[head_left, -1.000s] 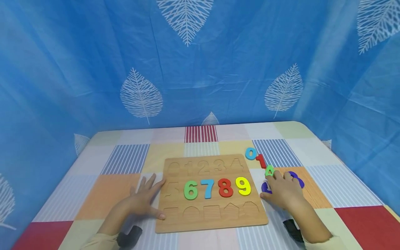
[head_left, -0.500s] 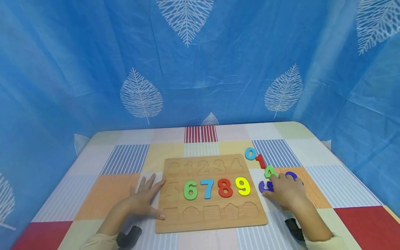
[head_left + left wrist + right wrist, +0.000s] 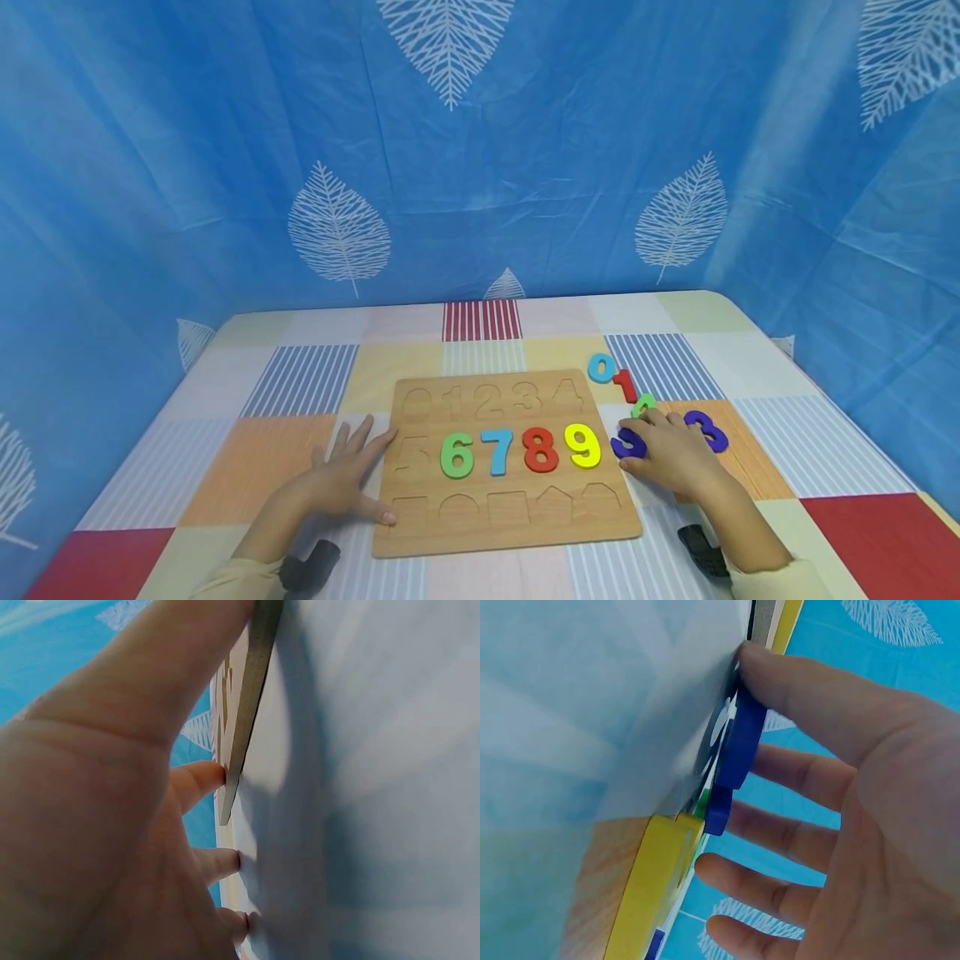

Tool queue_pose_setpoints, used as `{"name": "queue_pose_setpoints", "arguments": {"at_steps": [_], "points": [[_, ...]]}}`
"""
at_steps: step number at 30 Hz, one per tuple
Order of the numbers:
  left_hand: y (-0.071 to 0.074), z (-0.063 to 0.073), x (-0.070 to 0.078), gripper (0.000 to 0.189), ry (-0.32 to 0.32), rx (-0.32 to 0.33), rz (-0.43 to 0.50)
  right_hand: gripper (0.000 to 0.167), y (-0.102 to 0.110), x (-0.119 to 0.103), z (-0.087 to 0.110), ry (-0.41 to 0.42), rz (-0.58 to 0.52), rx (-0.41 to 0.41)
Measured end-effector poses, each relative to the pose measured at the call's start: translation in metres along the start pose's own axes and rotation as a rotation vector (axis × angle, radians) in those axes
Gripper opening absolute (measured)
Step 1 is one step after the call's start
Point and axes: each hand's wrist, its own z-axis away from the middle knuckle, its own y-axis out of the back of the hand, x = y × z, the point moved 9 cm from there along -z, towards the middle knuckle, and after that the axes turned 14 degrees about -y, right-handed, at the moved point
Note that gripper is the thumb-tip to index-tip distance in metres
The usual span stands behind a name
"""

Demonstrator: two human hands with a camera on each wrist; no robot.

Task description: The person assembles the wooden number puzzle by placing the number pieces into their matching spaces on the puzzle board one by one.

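Observation:
My right hand (image 3: 678,454) pinches a purple number 5 (image 3: 628,443) between thumb and fingertips, beside the right edge of the wooden number board (image 3: 510,542). In the right wrist view the thumb presses one end of this purple piece (image 3: 742,739), with fingers behind it. A green number 4 (image 3: 643,405), partly covered by the fingers, lies just beyond, and a purple number 3 (image 3: 707,431) lies to the right. My left hand (image 3: 337,483) spreads at the board's left edge. Its thumb and index finger touch the board (image 3: 247,705) while the other fingertips rest on the cloth.
On the board sit a green 6 (image 3: 457,456), blue 7 (image 3: 497,452), red 8 (image 3: 540,450) and yellow 9 (image 3: 582,446). A blue 0 (image 3: 602,367) and red 1 (image 3: 625,386) lie past its upper right corner. A yellow piece (image 3: 649,892) lies below my right hand.
My right hand has shifted slightly left and taken the purple 5 between its fingers, bringing it nearer the board. The purple 3 is now uncovered. My left hand stays still.

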Motion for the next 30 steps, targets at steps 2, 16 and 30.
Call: {"name": "queue_pose_setpoints", "arguments": {"at_steps": [2,16,30], "points": [[0.0,0.001,-0.001,0.115,0.005,0.001,0.002,0.057,0.002,-0.002,-0.001,0.013,-0.025,0.005],[-0.001,0.006,-0.007,0.115,0.008,0.004,0.012,0.07,0.003,-0.005,-0.005,0.038,-0.191,-0.029],[0.001,0.0,-0.001,0.113,-0.033,0.012,-0.009,0.064,0.017,-0.045,-0.007,0.233,-0.361,-0.078]]}}
